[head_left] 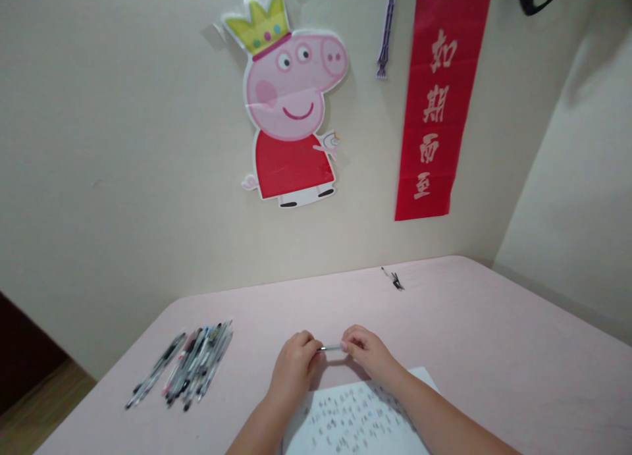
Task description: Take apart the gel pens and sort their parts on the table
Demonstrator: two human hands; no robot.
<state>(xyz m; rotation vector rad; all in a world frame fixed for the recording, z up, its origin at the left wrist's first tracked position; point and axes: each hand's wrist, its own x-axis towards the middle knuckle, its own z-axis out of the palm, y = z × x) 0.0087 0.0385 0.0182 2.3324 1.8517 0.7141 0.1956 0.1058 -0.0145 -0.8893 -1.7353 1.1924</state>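
A slim, partly clear pen (pixel 330 348) is held level between my two hands, just above the table past the paper's far edge. My left hand (pixel 297 361) is closed around its left end, which the fingers hide. At the other end, my right hand (pixel 369 353) pinches the pen between thumb and fingers. Below my forearms lies a white sheet (pixel 355 419) covered in rows of dark handwritten marks.
On the left of the pink table (pixel 469 349) lies a pile of pens (pixel 200 363), with a smaller group of pens (pixel 157 369) beside it. Small black pieces (pixel 396 281) lie near the back edge. The wall behind carries a pig cutout (pixel 296 106) and a red banner (pixel 434 132).
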